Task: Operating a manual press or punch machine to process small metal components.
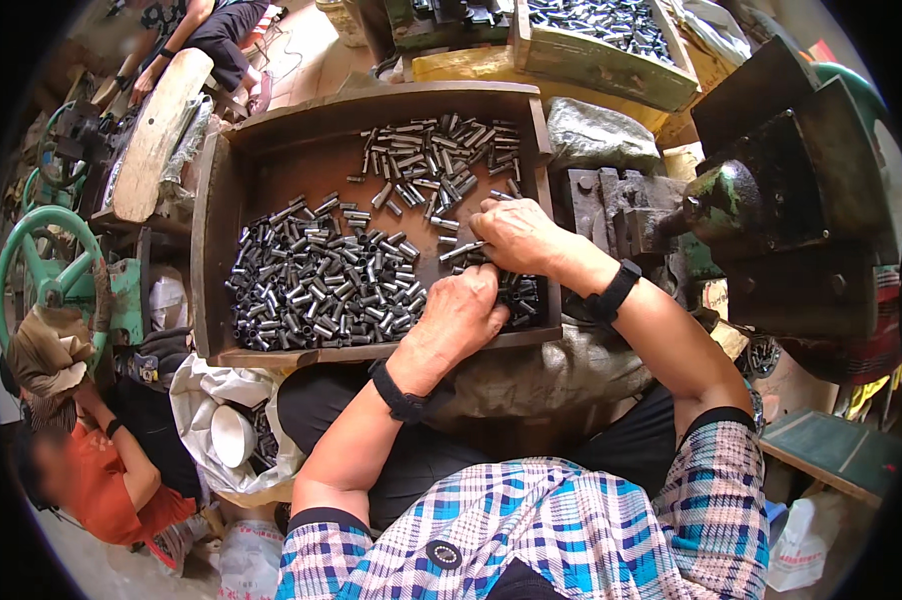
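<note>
Both hands [486, 270] near tray's [211, 240] right edge, bare floor upper-left.

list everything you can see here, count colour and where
wooden tray: one, dark brown, centre, on the person's lap
metal tubes: too many to count, dark grey, heaped in the tray's lower left, looser group at upper right
second tray of tubes: one, greenish wood, top
machine: one, dark with green parts, right
handwheel: one, green, left
white bowl: one, in a sack at lower left
other person: one, orange top, lower left
wristbands: two, black, one on each wrist
left hand: on the tubes by the tray's front edge
right hand: fingers pinching tubes, right side of tray
</note>
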The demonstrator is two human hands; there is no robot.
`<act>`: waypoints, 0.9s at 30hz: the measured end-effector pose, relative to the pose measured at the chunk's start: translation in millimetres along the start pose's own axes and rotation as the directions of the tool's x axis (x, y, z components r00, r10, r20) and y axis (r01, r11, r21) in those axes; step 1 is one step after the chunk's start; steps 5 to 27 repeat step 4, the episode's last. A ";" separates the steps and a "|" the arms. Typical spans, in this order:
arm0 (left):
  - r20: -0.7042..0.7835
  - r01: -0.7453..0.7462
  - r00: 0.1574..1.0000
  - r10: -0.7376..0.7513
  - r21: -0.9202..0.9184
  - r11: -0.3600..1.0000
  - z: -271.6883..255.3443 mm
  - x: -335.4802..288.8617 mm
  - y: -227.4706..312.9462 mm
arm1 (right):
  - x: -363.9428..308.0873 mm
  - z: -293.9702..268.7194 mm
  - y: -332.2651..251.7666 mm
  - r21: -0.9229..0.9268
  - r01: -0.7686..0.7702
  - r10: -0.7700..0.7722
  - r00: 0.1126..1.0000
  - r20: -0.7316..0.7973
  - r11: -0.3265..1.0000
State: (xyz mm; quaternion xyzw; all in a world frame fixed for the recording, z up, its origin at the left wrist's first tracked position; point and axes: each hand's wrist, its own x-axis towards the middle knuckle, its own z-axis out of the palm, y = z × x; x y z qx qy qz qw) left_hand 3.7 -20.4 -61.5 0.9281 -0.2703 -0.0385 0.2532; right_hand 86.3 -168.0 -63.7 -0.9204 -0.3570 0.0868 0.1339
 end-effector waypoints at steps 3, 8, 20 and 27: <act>-0.060 0.165 0.981 -0.187 -0.265 0.950 -8.0 4.9 4.0 | -20.3 -4.7 -5.4 0.078 -0.046 0.057 0.989 -0.136 0.996; 0.058 0.268 0.962 -0.266 -0.362 0.893 -13.2 5.3 3.4 | -32.6 -8.3 -7.6 0.146 -0.059 0.095 0.963 -0.253 0.988; 0.058 0.268 0.962 -0.266 -0.362 0.893 -13.2 5.3 3.4 | -32.6 -8.3 -7.6 0.146 -0.059 0.095 0.963 -0.253 0.988; 0.058 0.268 0.962 -0.266 -0.362 0.893 -13.2 5.3 3.4 | -32.6 -8.3 -7.6 0.146 -0.059 0.095 0.963 -0.253 0.988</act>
